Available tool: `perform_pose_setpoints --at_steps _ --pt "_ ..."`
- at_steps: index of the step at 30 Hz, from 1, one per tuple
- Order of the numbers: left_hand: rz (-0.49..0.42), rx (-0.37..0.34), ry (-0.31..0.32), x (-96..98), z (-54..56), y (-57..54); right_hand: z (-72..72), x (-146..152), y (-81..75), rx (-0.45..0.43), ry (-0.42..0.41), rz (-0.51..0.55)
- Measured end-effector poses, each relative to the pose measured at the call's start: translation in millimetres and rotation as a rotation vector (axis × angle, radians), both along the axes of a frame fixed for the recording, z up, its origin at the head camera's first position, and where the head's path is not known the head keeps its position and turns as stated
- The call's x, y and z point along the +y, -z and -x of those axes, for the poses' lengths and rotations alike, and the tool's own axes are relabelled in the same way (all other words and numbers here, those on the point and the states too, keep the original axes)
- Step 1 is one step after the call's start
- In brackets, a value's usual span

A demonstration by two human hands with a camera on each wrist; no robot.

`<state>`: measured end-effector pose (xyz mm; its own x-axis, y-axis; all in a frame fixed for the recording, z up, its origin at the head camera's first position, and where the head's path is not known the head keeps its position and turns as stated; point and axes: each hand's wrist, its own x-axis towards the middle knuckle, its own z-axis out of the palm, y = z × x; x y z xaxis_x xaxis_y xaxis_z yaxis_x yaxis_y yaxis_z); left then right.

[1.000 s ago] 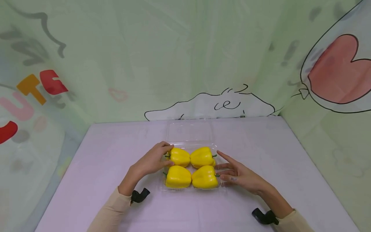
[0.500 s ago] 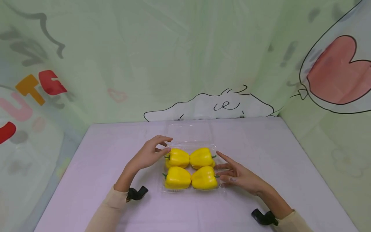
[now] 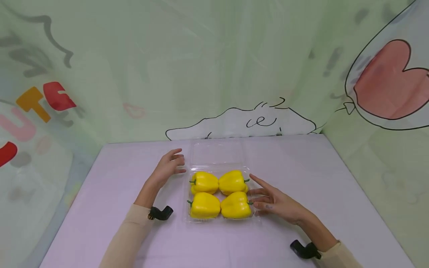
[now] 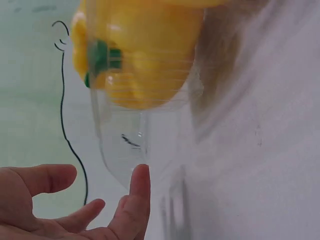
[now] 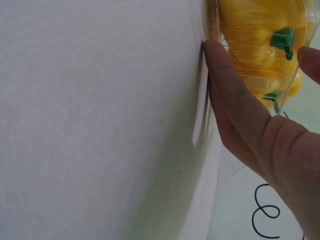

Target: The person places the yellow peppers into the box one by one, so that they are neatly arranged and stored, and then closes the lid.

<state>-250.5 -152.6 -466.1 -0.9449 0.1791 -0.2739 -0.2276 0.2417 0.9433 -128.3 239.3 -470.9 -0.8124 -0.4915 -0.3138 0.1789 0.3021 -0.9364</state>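
Observation:
A clear plastic clamshell container [image 3: 186,214] lies on the table with its lid [image 3: 216,153] folded back, away from me. Inside sit several yellow bell peppers, among them a back left pepper [image 3: 206,182] and a front right pepper [image 3: 236,205]; their green stems point outward. My left hand [image 3: 167,166] hovers left of the lid hinge, fingers loosely spread and holding nothing. In the left wrist view, a pepper [image 4: 150,55] shows beyond those fingers. My right hand [image 3: 276,201] rests along the container's right side, its fingers extended. Its thumb [image 5: 311,64] is close to the rim.
A pale lilac cloth covers the table [image 3: 285,160]. Behind and at both sides hangs a light green printed curtain [image 3: 201,67]. Black camera mounts sit at the left wrist [image 3: 161,213] and right wrist [image 3: 305,249].
My left hand has come off the back left pepper and container edge and moved left and away from me. My right hand, the container and the peppers have stayed in place.

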Motion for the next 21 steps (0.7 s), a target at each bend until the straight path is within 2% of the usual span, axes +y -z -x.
perform_pose_setpoints --at_steps 5,12,18,21 --pt "-0.059 -0.074 0.005 -0.5 10.1 10.7 -0.8 0 0.4 -0.004 -0.005 0.008" --pt "-0.122 -0.169 -0.005 5.3 24.5 16.5 0.4 2 1.4 -0.001 -0.013 0.012" --pt "-0.272 -0.221 -0.023 4.3 37.6 20.5 1.3 3 1.0 0.009 -0.016 0.021" --pt "-0.287 -0.229 -0.008 2.9 40.1 21.4 0.9 3 0.3 0.005 -0.019 0.022"
